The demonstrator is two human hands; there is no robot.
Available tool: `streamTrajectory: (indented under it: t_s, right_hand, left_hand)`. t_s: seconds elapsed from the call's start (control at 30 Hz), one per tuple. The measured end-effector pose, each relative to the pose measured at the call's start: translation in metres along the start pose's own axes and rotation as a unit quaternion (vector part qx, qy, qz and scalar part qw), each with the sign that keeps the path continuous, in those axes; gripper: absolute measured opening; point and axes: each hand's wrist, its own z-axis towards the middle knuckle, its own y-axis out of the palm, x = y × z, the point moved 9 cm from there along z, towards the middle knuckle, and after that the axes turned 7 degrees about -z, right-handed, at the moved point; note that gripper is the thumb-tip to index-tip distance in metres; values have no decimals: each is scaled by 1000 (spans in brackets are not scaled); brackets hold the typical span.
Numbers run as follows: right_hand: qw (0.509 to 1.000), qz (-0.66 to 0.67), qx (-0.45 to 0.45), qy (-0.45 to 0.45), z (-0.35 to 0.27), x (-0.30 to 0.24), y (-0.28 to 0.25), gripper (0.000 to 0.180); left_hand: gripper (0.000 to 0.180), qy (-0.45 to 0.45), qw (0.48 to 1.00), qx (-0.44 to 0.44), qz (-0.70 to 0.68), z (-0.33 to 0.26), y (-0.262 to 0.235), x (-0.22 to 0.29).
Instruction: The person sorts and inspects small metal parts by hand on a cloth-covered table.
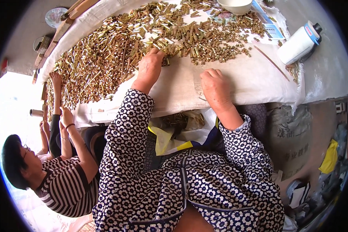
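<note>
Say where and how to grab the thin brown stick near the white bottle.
The thin brown stick is probably best pinched mid-length, from above, grip set across it: it is slender and nearly straight, lies on the pale cloth, and its middle is clear of the brass-coloured pieces.

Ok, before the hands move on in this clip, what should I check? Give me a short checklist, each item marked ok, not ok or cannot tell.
1. Left hand at the small gold-coloured metal pieces: ok, its fingers are at the pile's near edge.
2. Right hand apart from the pile: ok, it is curled over the pale cloth.
3. Right fingers empty: cannot tell, the curled hand hides its grip.
4. Pieces gathered in one compact heap: not ok, they spread loosely across the cloth.
5. Thin brown stick clear of both hands: ok, it lies to their right.
6. Co-worker in a striped shirt clear of both hands: ok, off to the left.
</note>
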Motion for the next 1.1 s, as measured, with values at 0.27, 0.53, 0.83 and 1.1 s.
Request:
streamTrajectory:
  t_s: [0.27, 0.53, 0.83, 1.1]
  right_hand:
    - [960, 276, -4, 42, -2, -10, 1, 13]
    - [826, 521, -147, 160, -17, -20, 42, 9]
    - [802, 552, -158, 162, -21, -23, 44, 10]
    - [810, 556, -112, 151, -18, -24, 34, 10]
  left_hand:
    - [18, -187, 723, 62, -662, -65, -1, 19]
    - [13, -267, 575, 47, -772, -110, 20, 43]
    - [11, -252, 538, 60, -802, -112, 21, 50]
    - [10, -217, 534, 83, -813, -108, 17, 54]
